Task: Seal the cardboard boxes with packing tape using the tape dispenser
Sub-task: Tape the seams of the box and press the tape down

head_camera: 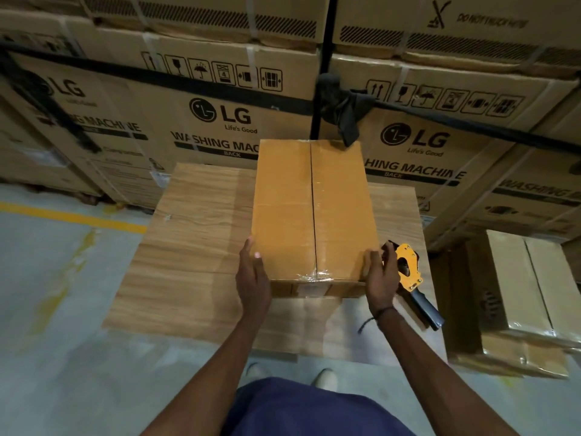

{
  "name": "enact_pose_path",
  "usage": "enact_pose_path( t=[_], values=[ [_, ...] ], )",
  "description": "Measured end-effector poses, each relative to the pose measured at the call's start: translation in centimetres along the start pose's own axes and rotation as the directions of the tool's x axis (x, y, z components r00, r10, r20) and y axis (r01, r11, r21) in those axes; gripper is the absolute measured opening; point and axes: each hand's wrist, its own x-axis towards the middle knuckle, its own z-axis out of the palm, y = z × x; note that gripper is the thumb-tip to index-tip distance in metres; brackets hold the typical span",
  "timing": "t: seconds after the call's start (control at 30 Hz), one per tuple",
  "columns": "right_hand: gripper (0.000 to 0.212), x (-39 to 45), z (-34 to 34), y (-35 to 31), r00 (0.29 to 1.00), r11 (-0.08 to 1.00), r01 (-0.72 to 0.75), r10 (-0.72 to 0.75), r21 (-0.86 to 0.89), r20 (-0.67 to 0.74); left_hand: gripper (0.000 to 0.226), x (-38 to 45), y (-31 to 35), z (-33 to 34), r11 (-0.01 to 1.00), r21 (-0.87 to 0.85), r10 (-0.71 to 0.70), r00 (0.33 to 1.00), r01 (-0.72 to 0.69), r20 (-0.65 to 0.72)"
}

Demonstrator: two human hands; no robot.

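Note:
A tall brown cardboard box [283, 209] stands on a wood-grain table [188, 247], its top flaps closed along a centre seam with clear tape over it and crinkled tape at the near edge. My left hand [253, 278] holds the box's near left corner, thumb on top. My right hand [382, 275] holds the near right corner, thumb on the top face. Just right of that hand lies the yellow tape dispenser [408, 269] with its dark handle pointing toward me; a finger seems to touch it.
Large stacked washing-machine cartons [220, 121] form a wall behind the table. Taped cardboard boxes [518, 294] sit on the floor at the right. Grey concrete floor with a yellow line [72, 217] lies to the left. My feet show below the table edge.

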Motion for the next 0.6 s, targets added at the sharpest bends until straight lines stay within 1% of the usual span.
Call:
enact_pose_path(
  t=[0.03,0.07,0.13,0.2,0.27,0.3,0.4,0.5,0.6],
  values=[
    [0.048,0.4,0.7,-0.3,0.993,0.997,-0.073,0.074,0.019,-0.097,0.04,0.1,0.3,0.6,0.998,-0.023,-0.061,0.994,0.059,-0.093],
    [0.045,0.8,1.2,-0.5,0.982,0.993,-0.116,0.115,0.0,-0.152,0.037,0.3,0.6,1.2,0.991,-0.061,-0.13,0.977,0.121,-0.172],
    [0.042,1.6,1.7,-0.4,0.973,0.983,-0.153,0.132,-0.098,-0.191,0.033,0.8,0.8,2.0,0.966,-0.12,-0.253,0.929,0.228,-0.271],
    [0.043,1.7,1.8,-0.2,0.972,0.97,-0.149,0.108,-0.19,-0.209,0.03,1.0,0.7,2.3,0.96,-0.082,-0.278,0.906,0.266,-0.32],
    [0.045,1.6,1.8,-0.3,0.978,0.96,-0.092,0.037,-0.264,-0.204,0.031,1.0,0.7,2.5,0.953,-0.06,-0.298,0.893,0.296,-0.338],
    [0.047,1.6,1.7,-0.2,0.983,0.96,-0.066,0.016,-0.272,-0.183,0.031,1.1,0.5,2.5,0.951,-0.06,-0.305,0.89,0.303,-0.34],
    [0.05,1.8,1.4,0.1,0.992,0.977,-0.043,0.017,-0.207,-0.121,0.033,1.2,0.1,2.6,0.937,-0.112,-0.35,0.88,0.331,-0.32],
    [0.057,2.5,1.0,1.1,0.995,0.99,-0.095,0.09,-0.108,-0.051,0.04,1.1,0.2,2.5,0.909,-0.2,-0.41,0.867,0.364,-0.285],
    [0.071,3.2,0.3,2.0,0.981,0.981,-0.176,0.181,-0.076,0.064,0.046,1.0,0.0,1.8,0.922,-0.193,-0.373,0.904,0.336,-0.211]
  ],
)
